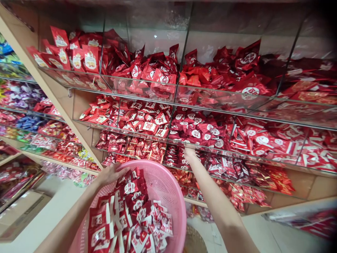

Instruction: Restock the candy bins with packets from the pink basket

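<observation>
A pink plastic basket [181, 211] is at the lower middle, with many red-and-white candy packets [131, 211] heaped in it. My left hand [113, 174] grips its far left rim, fingers lying over the edge beside the dark red packets. My right hand [190, 153] reaches into a low shelf compartment, among small dark red wrapped sweets [175, 156]. The shelf above hides its fingers, so what they touch cannot be seen. Just above that hand lie red packets with white round labels [201, 130].
Glass-fronted shelves [147, 89] full of red packets span the view. A wooden upright [68, 123] divides them from shelves of coloured sweets [23, 93] at left. A cardboard box [22, 214] stands on the floor at lower left. A round woven object [195, 240] shows beside the basket.
</observation>
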The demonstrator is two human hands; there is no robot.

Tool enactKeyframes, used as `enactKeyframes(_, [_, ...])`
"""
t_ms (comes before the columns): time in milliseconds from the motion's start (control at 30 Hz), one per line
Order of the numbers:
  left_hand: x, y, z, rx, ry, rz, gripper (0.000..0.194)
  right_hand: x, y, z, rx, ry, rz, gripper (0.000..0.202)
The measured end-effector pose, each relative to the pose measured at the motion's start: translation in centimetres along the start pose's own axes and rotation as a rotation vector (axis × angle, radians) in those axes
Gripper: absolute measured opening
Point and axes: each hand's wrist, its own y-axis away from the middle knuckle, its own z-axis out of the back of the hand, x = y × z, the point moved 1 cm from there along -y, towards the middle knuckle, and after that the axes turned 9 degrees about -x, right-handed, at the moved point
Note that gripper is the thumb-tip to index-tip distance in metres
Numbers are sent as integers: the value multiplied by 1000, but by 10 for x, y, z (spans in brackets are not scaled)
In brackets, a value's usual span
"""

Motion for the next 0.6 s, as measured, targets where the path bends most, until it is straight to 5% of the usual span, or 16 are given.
enactKeyframes(167, [-1, 0, -1, -16, 6, -21, 55, 9, 42, 28, 41, -86, -249, 2])
enactKeyframes(333, [-6, -1, -4, 4, -39, -71, 54, 17, 99, 47, 289, -163, -487, 21])
enactKeyframes(600, [-25, -4, -7, -7, -96, -111, 53, 29, 151, -3, 975, 235, -181, 35])
